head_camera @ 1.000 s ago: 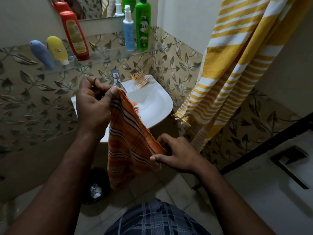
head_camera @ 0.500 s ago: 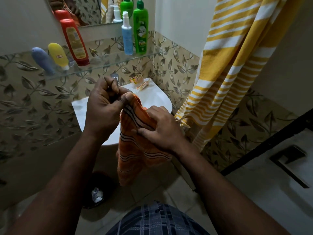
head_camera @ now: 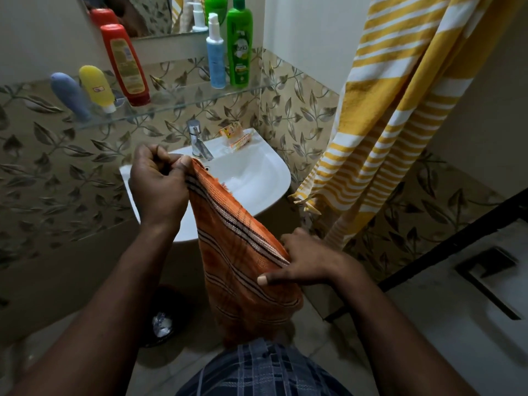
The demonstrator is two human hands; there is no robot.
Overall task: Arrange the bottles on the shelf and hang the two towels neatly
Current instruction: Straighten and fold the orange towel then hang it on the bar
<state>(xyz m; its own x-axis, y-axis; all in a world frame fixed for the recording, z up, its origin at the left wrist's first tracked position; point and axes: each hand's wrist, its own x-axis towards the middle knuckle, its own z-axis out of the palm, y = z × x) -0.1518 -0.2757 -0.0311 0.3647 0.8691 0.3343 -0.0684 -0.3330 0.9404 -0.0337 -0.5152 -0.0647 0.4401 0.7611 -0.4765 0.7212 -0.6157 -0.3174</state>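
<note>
- Bottles: five are seen on the glass shelf (head_camera: 177, 102) across the upper left of the frame. A blue-grey bottle (head_camera: 70, 95), a yellow bottle (head_camera: 97, 88) and a red bottle (head_camera: 125, 64) are grouped at its left end. A pale blue pump bottle (head_camera: 215, 52) and a green bottle (head_camera: 239, 44) stand side by side at its right end. This part of the task is judged done or nearly so.
- Yellow striped towel (head_camera: 400, 110): it hangs in long folds down the upper right of the frame. Its support is out of view, so its neatness cannot be judged.
- Orange towel (head_camera: 243, 252): it is held at frame centre, stretched on a slant in front of the sink (head_camera: 257, 178), and is not yet hung. This is judged the main step left.
- Left hand (head_camera: 157, 187): its grip is closed, and the towel's upper corner is pinched between thumb and fingers.
- Right hand (head_camera: 311, 261): its grip is clamped on the lower right edge, with the thumb laid across the front and the fingers behind the cloth.
- Edges: the sink rim lies just behind the cloth, the tap (head_camera: 197, 138) just beyond the left hand, and the shelf's glass edge above both hands.
- Open room: free space is seen below the hands toward the floor, where a dark bin (head_camera: 163, 318) stands at lower left. On the right it is narrowed by the yellow towel. No free rail or hook is visible.
</note>
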